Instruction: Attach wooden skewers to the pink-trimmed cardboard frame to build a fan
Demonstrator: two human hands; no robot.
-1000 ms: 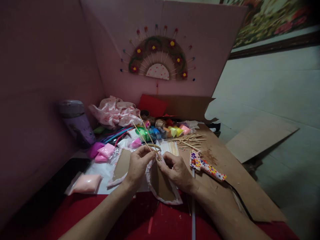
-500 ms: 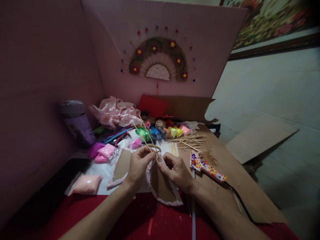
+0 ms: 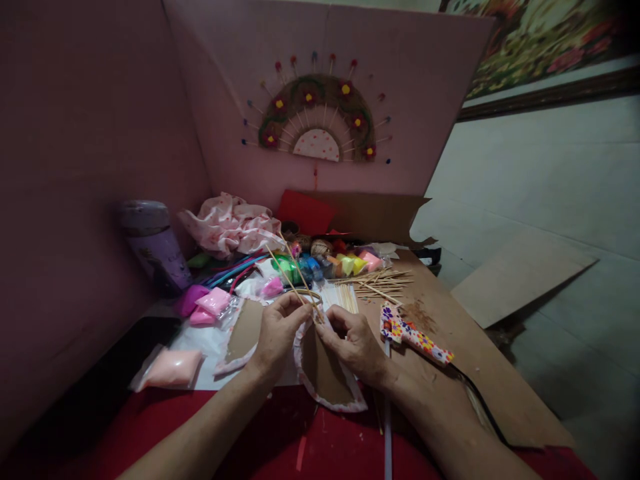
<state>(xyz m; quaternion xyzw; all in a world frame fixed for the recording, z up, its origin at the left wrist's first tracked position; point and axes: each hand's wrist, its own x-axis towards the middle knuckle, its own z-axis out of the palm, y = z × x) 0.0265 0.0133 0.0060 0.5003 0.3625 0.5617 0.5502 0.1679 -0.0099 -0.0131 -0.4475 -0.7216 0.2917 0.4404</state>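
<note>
Pinched between the thumb and forefinger of my left hand point(image 3: 281, 330) is a thin wooden skewer point(image 3: 281, 264) that slants up and away to the left. A second skewer point(image 3: 295, 259) stands beside it, its lower end at the top of a cardboard piece point(image 3: 325, 367). This piece is edged with spotted fabric, and my right hand point(image 3: 353, 339) grips its upper end, fingers closed. My left wrist partly covers another fabric-edged cardboard piece point(image 3: 244, 333) lying on white paper. Fingers hide where the skewers meet the cardboard.
A flowered glue gun point(image 3: 413, 337) with a black cord lies to the right, near loose skewers point(image 3: 385, 283). Bags of coloured clay point(image 3: 345, 264), crumpled spotted fabric point(image 3: 230, 223) and a purple tumbler point(image 3: 155, 247) stand behind. A half-round decoration point(image 3: 317, 143) hangs on the pink board.
</note>
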